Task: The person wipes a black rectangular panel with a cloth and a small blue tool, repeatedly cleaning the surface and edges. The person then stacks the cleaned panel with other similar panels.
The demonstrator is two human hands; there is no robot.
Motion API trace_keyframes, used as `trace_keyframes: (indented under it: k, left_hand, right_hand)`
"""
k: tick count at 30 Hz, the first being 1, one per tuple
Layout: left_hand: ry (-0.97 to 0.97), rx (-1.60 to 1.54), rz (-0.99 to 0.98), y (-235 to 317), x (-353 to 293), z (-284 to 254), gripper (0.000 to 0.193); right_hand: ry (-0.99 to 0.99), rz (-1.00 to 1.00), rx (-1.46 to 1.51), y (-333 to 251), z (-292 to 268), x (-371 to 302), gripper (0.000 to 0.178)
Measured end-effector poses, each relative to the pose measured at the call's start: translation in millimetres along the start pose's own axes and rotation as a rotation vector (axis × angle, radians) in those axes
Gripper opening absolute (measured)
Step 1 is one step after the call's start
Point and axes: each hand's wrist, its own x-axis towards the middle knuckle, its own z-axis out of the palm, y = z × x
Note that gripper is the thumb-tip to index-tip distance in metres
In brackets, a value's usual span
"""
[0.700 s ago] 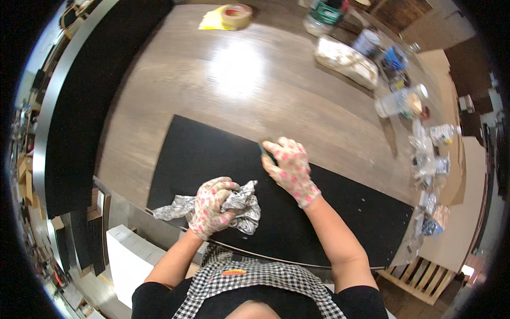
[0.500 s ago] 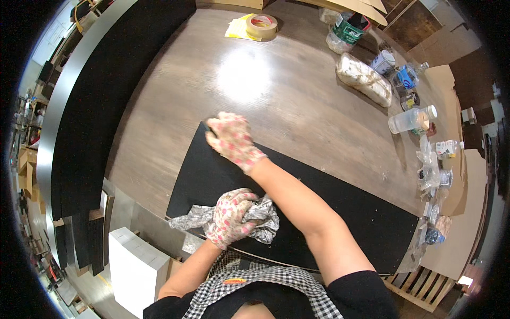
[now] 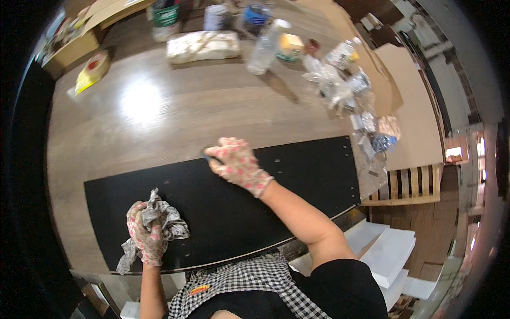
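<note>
A long black board (image 3: 223, 223) lies on the wood-look tabletop in front of me, with small light fittings or holes showing on its face. My left hand (image 3: 144, 234), in a white glove with pink spots, is closed on a crumpled grey-and-white cloth (image 3: 172, 223) over the board's left part. My right hand (image 3: 239, 166), gloved alike, is at the middle of the board's far edge. Its fingers are curled round a small dark thing (image 3: 208, 156), mostly hidden and too blurred to name.
A tape roll (image 3: 98, 65) lies on yellow paper at the far left. Along the back stand a wrapped white bundle (image 3: 203, 47), a clear bottle (image 3: 267, 48) and several containers. Crumpled plastic (image 3: 332, 85) and cardboard (image 3: 411, 106) line the right side. White panels (image 3: 390, 255) are stacked below right.
The view has swung to the right. My right hand has moved along the far edge, from the board's left corner to its middle. My left hand still grips the cloth, now bunched upward.
</note>
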Motion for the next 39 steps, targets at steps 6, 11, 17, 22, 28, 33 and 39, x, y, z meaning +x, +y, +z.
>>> trace_keyframes:
  k: [6, 11, 17, 22, 28, 33, 39]
  left_hand:
    - [-0.231, 0.104, 0.165, 75.1, 47.4, -40.0, 0.029]
    - [-0.297, 0.154, 0.163, 94.7, 37.6, -112.3, 0.045]
    - [-0.257, 0.161, 0.090, 114.1, 28.3, -140.7, 0.045]
    - [-0.241, 0.219, 0.079, 101.3, 27.6, -131.3, 0.036]
    - [-0.218, 0.244, 0.138, 97.9, 23.6, -131.2, 0.033]
    - [-0.228, 0.261, 0.161, 89.4, 23.0, -129.2, 0.033]
    - [-0.208, 0.193, 0.110, 69.9, 22.1, -120.7, 0.035]
  right_hand:
    - [0.100, 0.181, -0.210, 34.2, -101.7, -65.0, 0.023]
    - [0.150, 0.244, -0.226, -4.1, -177.9, -126.0, 0.021]
    - [0.285, 0.357, 0.030, 37.3, -222.5, -171.5, 0.023]
    - [0.385, 0.314, 0.207, 13.6, -190.9, -227.5, 0.032]
    - [0.459, 0.265, 0.186, -26.1, -200.7, -267.1, 0.041]
    - [0.561, 0.192, 0.145, 37.3, -158.1, -193.8, 0.034]
    - [0.307, 0.349, 0.266, -27.0, -176.0, -352.9, 0.039]
